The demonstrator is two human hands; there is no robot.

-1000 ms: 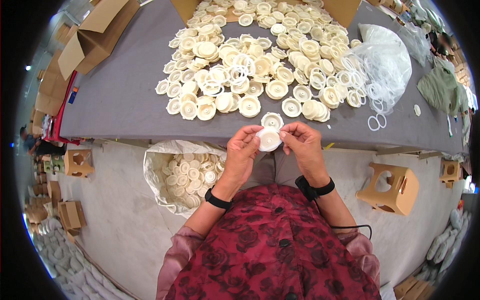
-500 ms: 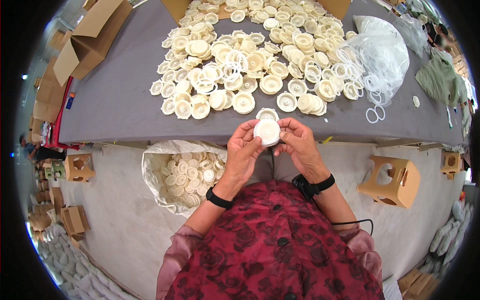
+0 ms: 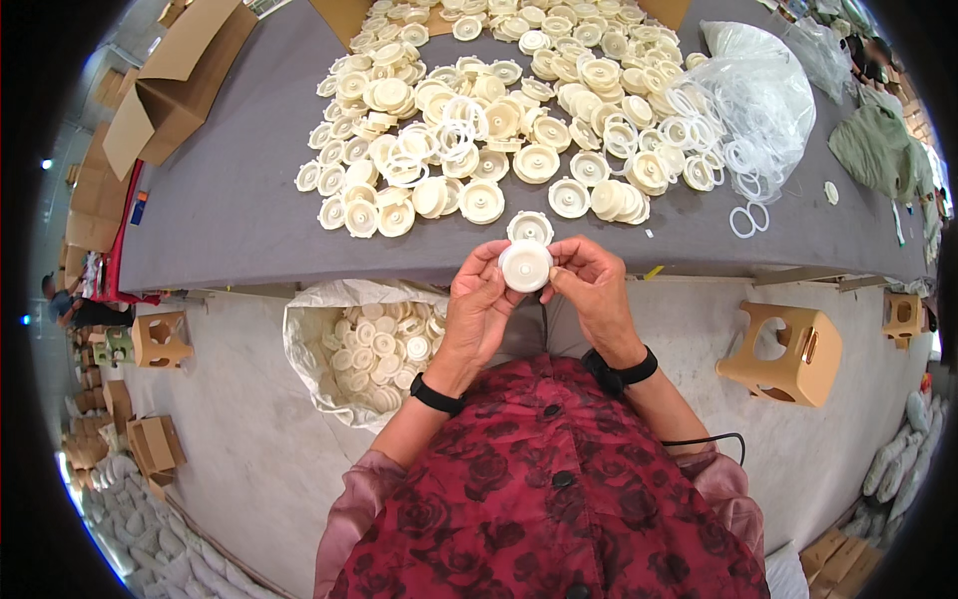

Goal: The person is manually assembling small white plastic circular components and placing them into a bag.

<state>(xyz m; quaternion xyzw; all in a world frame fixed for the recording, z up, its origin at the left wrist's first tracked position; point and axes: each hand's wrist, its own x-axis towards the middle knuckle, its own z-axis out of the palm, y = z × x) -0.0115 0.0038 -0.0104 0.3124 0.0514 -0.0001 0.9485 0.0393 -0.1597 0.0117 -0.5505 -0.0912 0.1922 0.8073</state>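
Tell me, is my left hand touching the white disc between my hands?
Touching. The head view shows your left hand meeting the left rim of the white disc, no gap visible.

Beyond the left hand (image 3: 477,304) and right hand (image 3: 594,290) stretches a grey-covered table (image 3: 249,180); on the pale concrete floor (image 3: 249,419), a tan plastic stool (image 3: 778,371) stands well right of them, another stool (image 3: 178,341) far left.

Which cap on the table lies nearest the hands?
The lone cap at the front, just beyond the white disc held between left hand and right hand; the other caps on the table lie farther back.
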